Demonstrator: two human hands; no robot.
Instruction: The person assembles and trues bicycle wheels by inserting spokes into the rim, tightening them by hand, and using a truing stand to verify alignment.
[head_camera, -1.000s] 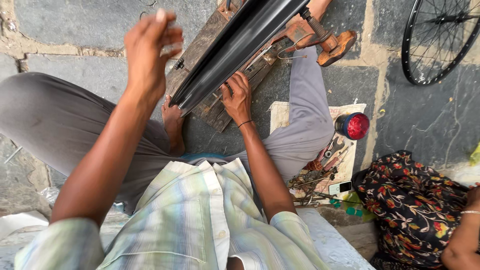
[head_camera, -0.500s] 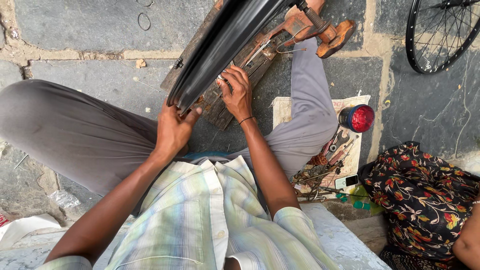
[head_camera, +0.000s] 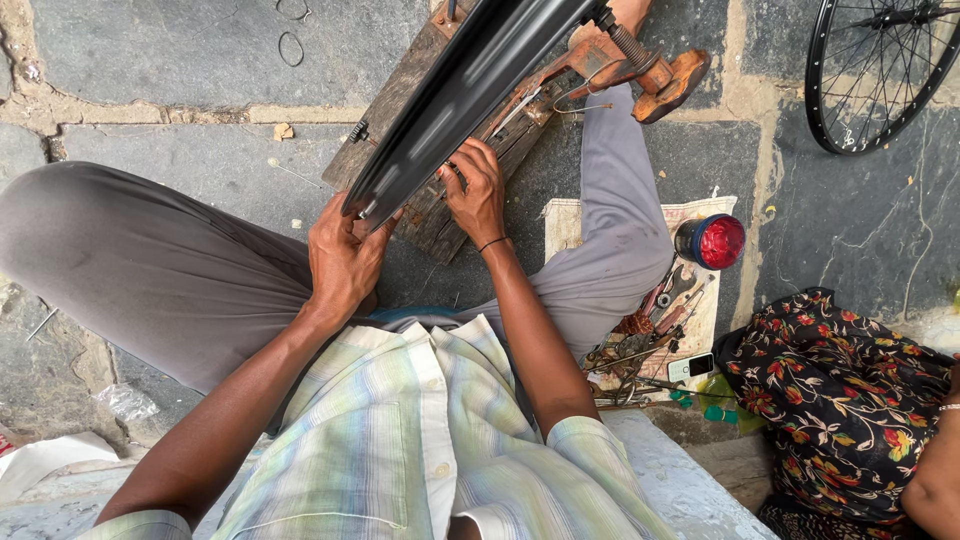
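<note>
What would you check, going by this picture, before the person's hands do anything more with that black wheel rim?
1. Left hand grips the near end of the black rim: ok.
2. Right hand is at the rim's edge, fingers on it: ok; whether it holds a small tool, cannot tell.
3. Rim sits in the rusty stand on the wooden board: ok; how firmly, cannot tell.
4. Tools on the cloth lie beside the right knee, apart from the hands: ok.
5. Red-capped can stands clear of the rim: ok.

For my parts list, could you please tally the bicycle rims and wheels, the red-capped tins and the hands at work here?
Black bicycle rim, gripped by left hand and right hand: 1
Spoked wheel: 1
Red-capped tin: 1
Working hands: 2
Total: 5
</note>
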